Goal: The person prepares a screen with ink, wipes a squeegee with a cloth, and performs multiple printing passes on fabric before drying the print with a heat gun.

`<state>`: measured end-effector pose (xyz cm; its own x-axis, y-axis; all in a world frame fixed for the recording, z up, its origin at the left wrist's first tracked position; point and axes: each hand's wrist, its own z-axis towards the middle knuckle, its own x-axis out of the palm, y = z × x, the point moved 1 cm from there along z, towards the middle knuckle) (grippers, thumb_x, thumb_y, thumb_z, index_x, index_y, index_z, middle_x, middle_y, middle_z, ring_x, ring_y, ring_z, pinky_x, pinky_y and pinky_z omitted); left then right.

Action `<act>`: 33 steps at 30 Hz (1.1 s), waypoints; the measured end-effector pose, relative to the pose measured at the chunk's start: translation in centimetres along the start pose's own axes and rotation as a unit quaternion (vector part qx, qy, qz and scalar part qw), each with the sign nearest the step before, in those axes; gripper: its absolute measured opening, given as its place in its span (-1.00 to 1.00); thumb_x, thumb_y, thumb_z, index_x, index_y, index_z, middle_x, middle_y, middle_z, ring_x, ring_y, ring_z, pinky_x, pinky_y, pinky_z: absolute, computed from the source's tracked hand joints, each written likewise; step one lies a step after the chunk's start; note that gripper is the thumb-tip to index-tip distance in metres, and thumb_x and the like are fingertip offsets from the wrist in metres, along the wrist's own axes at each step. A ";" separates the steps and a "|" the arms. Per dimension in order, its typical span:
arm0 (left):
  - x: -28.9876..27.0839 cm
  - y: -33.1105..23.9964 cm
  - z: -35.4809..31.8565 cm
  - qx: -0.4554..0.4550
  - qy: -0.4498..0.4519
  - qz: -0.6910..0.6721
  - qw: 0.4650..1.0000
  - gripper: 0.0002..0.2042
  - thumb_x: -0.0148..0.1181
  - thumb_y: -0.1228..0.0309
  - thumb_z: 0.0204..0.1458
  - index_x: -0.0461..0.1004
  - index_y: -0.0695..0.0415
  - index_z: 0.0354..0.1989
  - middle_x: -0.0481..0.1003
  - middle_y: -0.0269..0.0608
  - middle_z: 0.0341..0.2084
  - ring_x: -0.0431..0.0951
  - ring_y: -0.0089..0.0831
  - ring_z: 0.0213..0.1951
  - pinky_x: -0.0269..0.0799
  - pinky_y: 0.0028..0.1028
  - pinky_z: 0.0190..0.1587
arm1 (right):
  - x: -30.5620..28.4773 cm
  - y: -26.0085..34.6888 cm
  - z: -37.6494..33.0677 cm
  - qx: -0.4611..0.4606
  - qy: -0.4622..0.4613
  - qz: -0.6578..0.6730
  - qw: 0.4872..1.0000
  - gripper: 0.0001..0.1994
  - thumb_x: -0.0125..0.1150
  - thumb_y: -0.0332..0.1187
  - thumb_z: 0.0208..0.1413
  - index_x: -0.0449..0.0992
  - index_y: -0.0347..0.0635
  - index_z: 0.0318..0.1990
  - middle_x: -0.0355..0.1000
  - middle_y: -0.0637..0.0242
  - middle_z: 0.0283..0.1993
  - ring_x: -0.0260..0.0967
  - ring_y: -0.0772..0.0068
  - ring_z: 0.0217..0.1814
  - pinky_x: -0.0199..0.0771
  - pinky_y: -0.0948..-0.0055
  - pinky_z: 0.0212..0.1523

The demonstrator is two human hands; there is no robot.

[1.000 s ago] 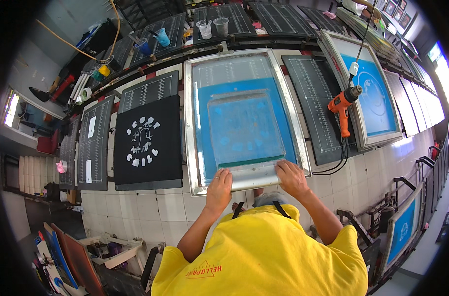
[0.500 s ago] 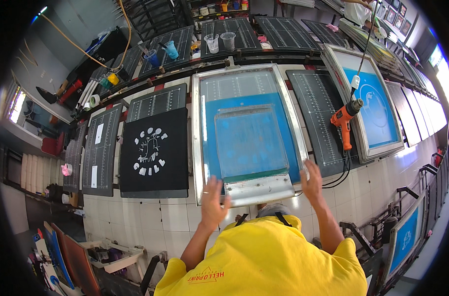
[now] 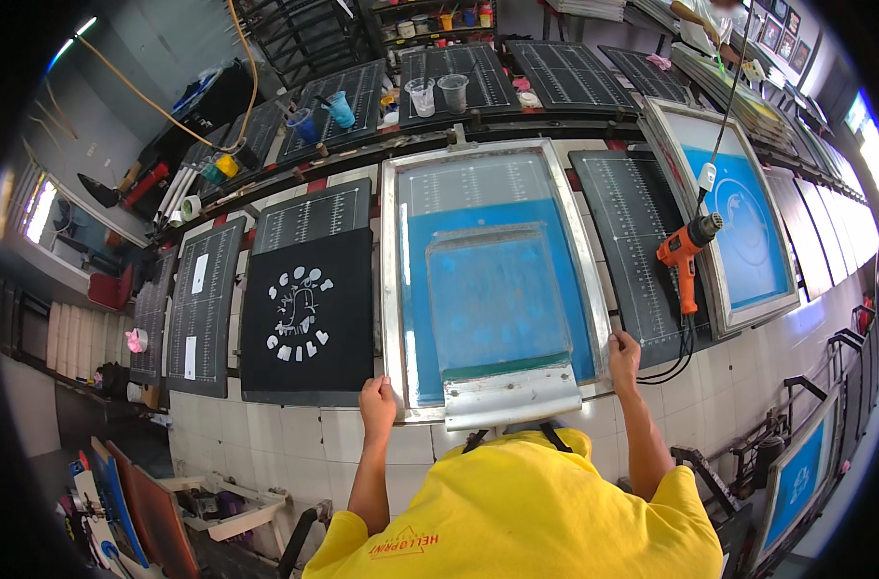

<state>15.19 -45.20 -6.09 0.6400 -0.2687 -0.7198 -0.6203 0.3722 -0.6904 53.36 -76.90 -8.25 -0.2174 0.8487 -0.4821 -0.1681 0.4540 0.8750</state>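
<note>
A metal-framed printing screen [image 3: 478, 164] with blue mesh lies on the tiled table in front of me. A squeegee [image 3: 513, 394] with a metal handle rests at the screen's near edge. My left hand [image 3: 377, 405] grips the frame's near left corner. My right hand [image 3: 623, 355] grips the frame's near right corner. A black fabric piece with a white print [image 3: 306, 318] lies just left of the screen.
An orange heat gun [image 3: 683, 259] with a cable lies right of the screen. A second blue screen [image 3: 739, 217] sits farther right. Black ruled platens [image 3: 203, 309] line the table. Plastic cups [image 3: 438, 94] stand at the back. Spare screens [image 3: 121, 502] lean at lower left.
My hands moved apart from the squeegee handle at the near edge out to the frame's two near corners. My view shifted slightly, so the screen sits higher in the picture.
</note>
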 end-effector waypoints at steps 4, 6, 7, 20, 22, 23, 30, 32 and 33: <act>0.3 1.2 0.9 0.003 -0.014 -0.016 1.000 -0.76 0.08 0.38 0.18 0.55 0.34 -0.29 0.52 0.08 -0.47 0.52 0.06 -0.35 0.40 -0.19 -0.25 | 0.6 -0.4 0.6 0.003 -0.008 0.000 1.000 -0.83 0.13 -0.44 0.19 0.54 -0.39 -0.20 0.44 0.31 -0.44 0.27 0.56 -0.40 0.31 0.50 -0.33; 0.4 1.7 0.7 -0.018 -0.015 -0.041 0.999 -0.75 0.08 0.37 0.19 0.53 0.36 -0.34 0.49 0.10 -0.52 0.48 0.07 -0.42 0.38 -0.18 -0.29 | 0.8 -0.3 0.5 0.003 -0.017 -0.012 1.000 -0.84 0.13 -0.42 0.19 0.54 -0.38 -0.23 0.45 0.26 -0.45 0.29 0.51 -0.40 0.33 0.45 -0.32; 0.4 1.5 0.6 -0.028 -0.014 -0.054 0.998 -0.74 0.08 0.36 0.19 0.51 0.36 -0.37 0.47 0.11 -0.54 0.46 0.08 -0.45 0.37 -0.18 -0.32 | 0.8 -0.2 0.5 0.000 -0.020 -0.020 1.000 -0.84 0.13 -0.42 0.19 0.53 -0.38 -0.24 0.45 0.24 -0.44 0.30 0.48 -0.40 0.33 0.43 -0.32; 0.4 2.1 1.9 -0.045 0.017 -0.059 0.997 -0.67 0.12 0.29 0.17 0.46 0.38 -0.47 0.42 0.04 -0.66 0.34 -0.12 -0.60 0.29 -0.22 -0.42 | 0.6 1.6 0.3 0.030 0.003 -0.093 0.995 -0.64 -0.04 -0.23 0.23 0.55 -0.40 -0.17 0.52 -0.15 -0.20 0.46 -0.17 -0.11 0.39 0.11 -0.06; 0.3 2.3 2.1 -0.048 0.016 -0.093 0.994 -0.67 0.12 0.29 0.17 0.48 0.37 -0.46 0.44 -0.04 -0.67 0.36 -0.26 -0.60 0.30 -0.25 -0.42 | 0.5 2.0 0.3 0.051 0.011 -0.094 0.994 -0.61 -0.06 -0.20 0.22 0.55 -0.42 -0.19 0.51 -0.18 -0.21 0.46 -0.19 -0.14 0.38 0.09 -0.08; 0.4 2.4 2.1 -0.065 0.023 -0.095 0.993 -0.68 0.12 0.29 0.17 0.49 0.38 -0.44 0.44 -0.07 -0.67 0.38 -0.31 -0.58 0.31 -0.27 -0.41 | 0.5 2.1 0.4 0.069 0.020 -0.101 0.992 -0.60 -0.05 -0.19 0.21 0.55 -0.43 -0.21 0.51 -0.18 -0.23 0.45 -0.21 -0.15 0.38 0.08 -0.10; 0.7 0.6 0.8 -0.134 -0.050 -0.173 0.974 -0.70 0.06 0.31 0.19 0.53 0.38 -0.29 0.51 -0.11 -0.53 0.47 -0.39 -0.44 0.36 -0.35 -0.31 | 0.7 1.0 0.8 0.117 0.034 -0.077 0.990 -0.59 -0.02 -0.18 0.20 0.54 -0.46 -0.24 0.47 -0.05 -0.41 0.40 0.11 -0.35 0.36 0.15 -0.21; 0.4 0.2 0.3 -0.117 -0.057 -0.152 0.980 -0.70 0.03 0.32 0.19 0.53 0.37 -0.29 0.53 -0.02 -0.50 0.52 -0.25 -0.41 0.38 -0.30 -0.28 | 0.2 1.6 -0.1 0.113 0.020 -0.055 0.992 -0.58 -0.01 -0.17 0.21 0.53 -0.49 -0.23 0.44 0.05 -0.45 0.33 0.30 -0.37 0.35 0.21 -0.24; 0.4 0.8 0.1 -0.100 -0.065 -0.145 0.982 -0.70 0.03 0.32 0.19 0.54 0.36 -0.29 0.54 0.03 -0.48 0.54 -0.17 -0.39 0.39 -0.27 -0.26 | 0.0 2.0 -0.6 0.100 0.005 -0.046 0.994 -0.58 0.00 -0.17 0.22 0.52 -0.50 -0.23 0.42 0.10 -0.47 0.28 0.40 -0.37 0.34 0.25 -0.25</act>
<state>14.96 -44.88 -6.92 0.8470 -0.2169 -0.4853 -0.4725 0.1111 -0.8743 52.45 -76.10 -6.52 -0.2195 0.7986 -0.5604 0.0074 0.5758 0.8176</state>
